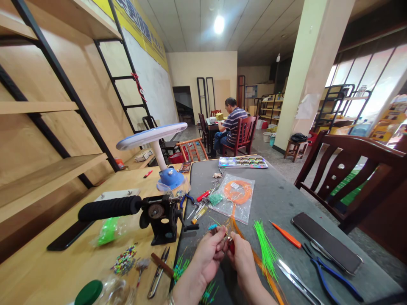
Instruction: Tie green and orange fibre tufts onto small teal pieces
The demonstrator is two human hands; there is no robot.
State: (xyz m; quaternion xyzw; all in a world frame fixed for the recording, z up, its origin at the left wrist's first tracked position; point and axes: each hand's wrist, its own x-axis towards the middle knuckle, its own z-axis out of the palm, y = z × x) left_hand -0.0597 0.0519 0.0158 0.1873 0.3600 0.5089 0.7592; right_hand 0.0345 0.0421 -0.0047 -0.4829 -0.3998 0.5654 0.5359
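Left hand [206, 257] and right hand [243, 256] work close together over the near part of the table [276, 195].
The right is closed round a small red piece [232, 246]; the left's thumb and forefinger are pinched, anything between them too small to tell. Orange strands [270, 278] run from a clear bag [247, 205] past the right hand toward the table's near edge; green strands [266, 250] lie just right of them.

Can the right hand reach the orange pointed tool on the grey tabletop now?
Probably yes: only low orange strands and green strands seem to separate the right hand from the orange tool. It appears to grip a red item, so may need freeing.
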